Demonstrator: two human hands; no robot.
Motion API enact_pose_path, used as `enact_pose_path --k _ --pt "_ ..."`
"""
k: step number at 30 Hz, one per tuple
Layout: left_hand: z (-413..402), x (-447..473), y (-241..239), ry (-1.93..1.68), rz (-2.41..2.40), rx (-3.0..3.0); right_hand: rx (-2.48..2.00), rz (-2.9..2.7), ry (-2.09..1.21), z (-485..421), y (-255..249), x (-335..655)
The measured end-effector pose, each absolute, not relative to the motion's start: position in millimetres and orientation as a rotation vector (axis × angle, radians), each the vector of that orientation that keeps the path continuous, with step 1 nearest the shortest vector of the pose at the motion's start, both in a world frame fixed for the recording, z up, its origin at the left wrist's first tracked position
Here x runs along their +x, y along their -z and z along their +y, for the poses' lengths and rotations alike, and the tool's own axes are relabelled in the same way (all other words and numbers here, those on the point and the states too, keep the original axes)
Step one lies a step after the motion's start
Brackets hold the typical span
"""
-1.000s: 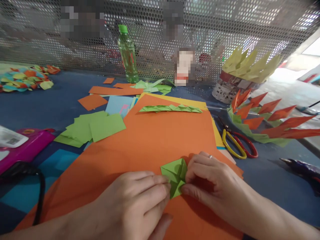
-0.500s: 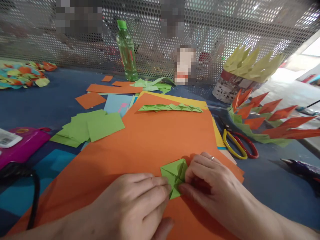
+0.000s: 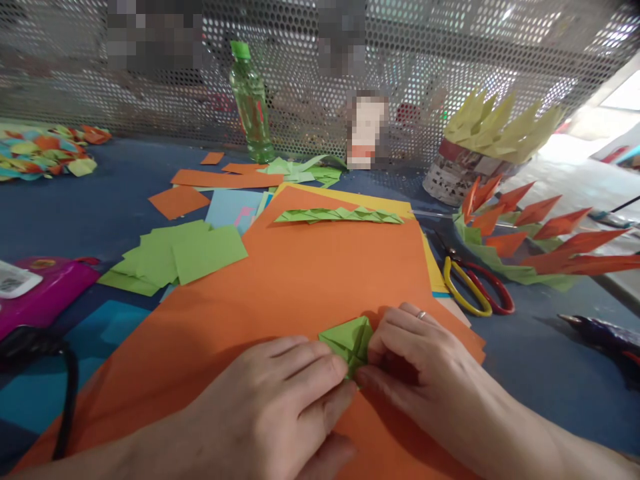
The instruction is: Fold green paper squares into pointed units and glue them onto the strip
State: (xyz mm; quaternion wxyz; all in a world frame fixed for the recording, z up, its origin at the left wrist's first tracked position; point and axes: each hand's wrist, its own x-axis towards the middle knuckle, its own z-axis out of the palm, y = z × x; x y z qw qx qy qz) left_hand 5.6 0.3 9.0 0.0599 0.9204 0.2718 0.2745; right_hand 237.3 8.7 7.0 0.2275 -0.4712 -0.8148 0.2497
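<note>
A small folded green paper piece lies on a large orange sheet. My left hand presses its fingertips onto the piece's left and lower part, fingers together. From the right, my right hand, with a ring on one finger, pinches the piece's right edge. Much of the green piece is hidden under both sets of fingers.
A strip of joined green folded units lies at the orange sheet's far edge. Green paper squares are stacked to the left, scissors to the right. A green bottle stands by the mesh wall. Orange-and-green spiked paper work is at the right.
My left fingers have slid to the right over the green piece and now cover its lower corner. The right hand has stayed on the right edge.
</note>
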Motion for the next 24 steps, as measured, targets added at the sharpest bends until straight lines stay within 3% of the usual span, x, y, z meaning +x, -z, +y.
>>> enact_pose_path --k 24 --pt "-0.7 4.9 -4.6 -0.883 0.806 2.809 -1.422 -2.219 -0.803 10.1 -11.0 240.0"
